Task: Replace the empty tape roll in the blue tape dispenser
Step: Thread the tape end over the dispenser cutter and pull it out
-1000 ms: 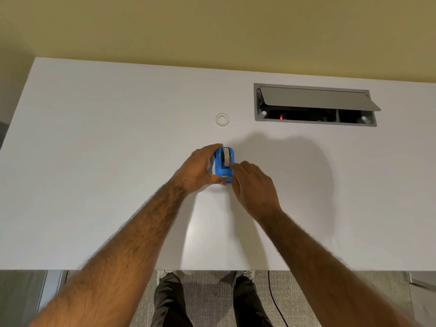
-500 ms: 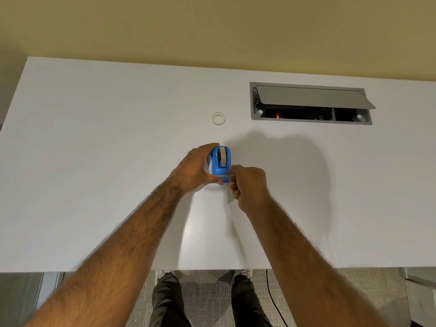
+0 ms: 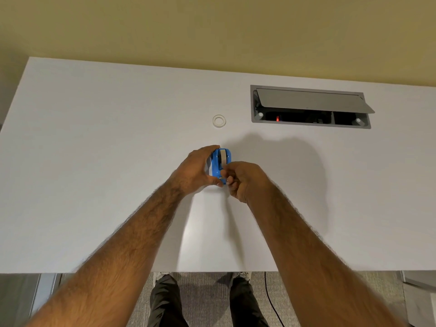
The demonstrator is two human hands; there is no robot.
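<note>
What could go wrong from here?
1. Right hand pinches at the dispenser front; the tape end may slip or stick back.
2. Left hand grips only one side, so a pull might tip it.
3. The ring on the table lies loose.

Office: desk [image 3: 94, 161] with cable hatch [image 3: 311, 100]

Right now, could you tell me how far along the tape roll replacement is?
A roll already sits in the blue dispenser, and a small ring, probably the spent core, lies apart on the desk. The left hand steadies the dispenser; the right hand pinches near its cutter. Seating the tape end seems left.
</note>
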